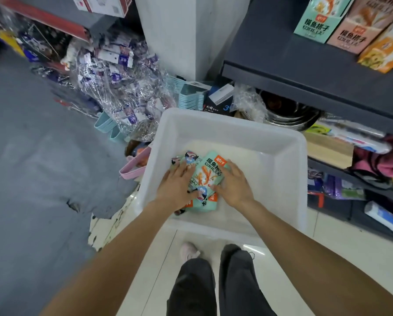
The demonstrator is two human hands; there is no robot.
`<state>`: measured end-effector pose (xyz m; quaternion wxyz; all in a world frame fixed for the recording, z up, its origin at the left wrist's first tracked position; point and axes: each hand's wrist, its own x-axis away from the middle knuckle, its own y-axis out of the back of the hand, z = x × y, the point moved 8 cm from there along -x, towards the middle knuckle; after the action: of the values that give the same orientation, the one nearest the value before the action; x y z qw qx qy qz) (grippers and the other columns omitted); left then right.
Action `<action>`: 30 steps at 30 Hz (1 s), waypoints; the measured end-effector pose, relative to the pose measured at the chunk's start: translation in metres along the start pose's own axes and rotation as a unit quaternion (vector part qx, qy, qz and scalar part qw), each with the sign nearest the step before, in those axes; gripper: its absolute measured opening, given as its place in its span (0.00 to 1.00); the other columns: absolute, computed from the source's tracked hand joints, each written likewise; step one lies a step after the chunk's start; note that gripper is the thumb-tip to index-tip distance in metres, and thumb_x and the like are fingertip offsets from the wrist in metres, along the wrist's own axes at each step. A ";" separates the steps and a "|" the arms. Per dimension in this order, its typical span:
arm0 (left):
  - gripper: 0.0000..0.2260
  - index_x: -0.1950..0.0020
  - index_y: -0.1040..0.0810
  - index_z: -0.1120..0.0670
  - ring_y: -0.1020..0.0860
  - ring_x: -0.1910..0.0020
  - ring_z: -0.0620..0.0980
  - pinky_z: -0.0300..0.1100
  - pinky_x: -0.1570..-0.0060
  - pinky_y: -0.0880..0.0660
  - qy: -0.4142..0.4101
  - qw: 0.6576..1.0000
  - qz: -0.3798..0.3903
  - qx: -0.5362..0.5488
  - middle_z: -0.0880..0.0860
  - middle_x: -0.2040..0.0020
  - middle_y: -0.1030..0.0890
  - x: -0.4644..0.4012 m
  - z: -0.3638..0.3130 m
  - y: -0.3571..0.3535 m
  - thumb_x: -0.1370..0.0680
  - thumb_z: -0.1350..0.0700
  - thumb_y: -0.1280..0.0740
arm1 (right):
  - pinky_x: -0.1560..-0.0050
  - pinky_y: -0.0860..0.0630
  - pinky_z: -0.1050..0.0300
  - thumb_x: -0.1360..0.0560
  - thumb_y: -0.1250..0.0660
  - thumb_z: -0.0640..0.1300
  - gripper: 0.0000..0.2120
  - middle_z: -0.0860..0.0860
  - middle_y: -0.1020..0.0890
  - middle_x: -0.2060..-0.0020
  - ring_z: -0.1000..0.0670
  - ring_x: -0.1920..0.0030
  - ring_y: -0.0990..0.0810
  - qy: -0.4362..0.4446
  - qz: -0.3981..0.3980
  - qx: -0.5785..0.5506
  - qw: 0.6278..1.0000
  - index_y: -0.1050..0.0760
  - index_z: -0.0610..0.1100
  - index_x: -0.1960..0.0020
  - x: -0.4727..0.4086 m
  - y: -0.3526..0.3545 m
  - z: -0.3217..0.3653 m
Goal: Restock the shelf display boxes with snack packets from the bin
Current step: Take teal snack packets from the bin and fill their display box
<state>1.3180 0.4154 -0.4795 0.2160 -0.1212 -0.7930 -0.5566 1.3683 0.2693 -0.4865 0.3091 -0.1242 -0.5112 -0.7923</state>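
A white plastic bin (225,124) sits on the pale tiled floor (328,247), its far right corner close under the dark grey shelf (305,71). Inside, toward the near left corner of the bin, lies a small heap of mint-green snack packets (210,176) with orange label patches and cartoon figures; the rest of the bin's floor shows bare white plastic.

Both hands are down in the bin on the heap. The left hand (176,185) lies palm-down on the left side of the packets, its fingers (182,168) straight and slightly spread, pressing on the top packets rather than curling round them. The right hand (235,185) lies on the right side of the heap, fingers loosely together and bent a little over the packet edge, the thumb laid along the near side of the top packet; whether it truly grips the packet I cannot tell.

On the shelf, at its far right end, stand display boxes: a mint-green display box (318,17) printed like the packets, a pink display box (359,26) just beside it, and an orange box (385,51) touching that one.

Left of the bin, a pile of goods in crinkled clear wrap (122,87) spreads over the grey floor mat (31,156). Steel pots (291,112) sit under the shelf behind the bin. The person's dark trousers (213,281) and a pink shoe (189,250) show at the near edge
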 end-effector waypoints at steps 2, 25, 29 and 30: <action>0.36 0.23 0.49 0.49 0.55 0.23 0.52 0.48 0.27 0.52 -0.013 1.000 -0.001 -0.003 0.52 0.22 0.52 0.000 -0.004 0.000 0.25 0.41 0.36 | 0.28 0.41 0.54 0.26 0.31 0.45 0.31 0.44 0.39 0.29 0.45 0.28 0.42 -0.016 -0.043 -0.084 0.995 0.39 0.45 0.26 0.002 0.008 -0.004; 0.19 0.38 0.27 0.58 0.22 0.48 0.56 0.47 0.51 0.24 0.095 0.958 -0.093 0.254 0.58 0.46 0.20 -0.002 0.002 0.053 0.28 0.65 0.29 | 0.56 0.25 0.56 0.22 0.39 0.37 0.08 0.43 0.18 0.50 0.47 0.54 0.22 -0.077 -0.218 -0.196 0.953 0.23 0.40 0.46 0.030 0.106 -0.031; 0.07 0.50 0.21 0.61 0.22 0.57 0.49 0.35 0.57 0.28 0.051 0.931 -0.162 0.322 0.55 0.55 0.19 0.009 -0.012 0.100 0.27 0.66 0.31 | 0.50 0.22 0.49 0.23 0.36 0.35 0.07 0.48 0.19 0.56 0.50 0.55 0.22 0.010 -0.190 -0.226 0.955 0.21 0.44 0.52 0.034 0.128 -0.003; 0.06 0.50 0.20 0.60 0.23 0.58 0.47 0.33 0.57 0.29 0.033 0.929 -0.173 0.325 0.54 0.57 0.19 0.012 -0.019 0.115 0.27 0.66 0.31 | 0.51 0.24 0.54 0.24 0.35 0.35 0.07 0.50 0.19 0.57 0.51 0.55 0.23 0.036 -0.185 -0.216 0.958 0.21 0.45 0.53 0.037 0.136 0.009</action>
<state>1.3609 0.4376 -0.3726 0.1697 0.1132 -0.9317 -0.3006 1.4227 0.2246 -0.3640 0.1416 -0.0627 -0.3300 -0.9312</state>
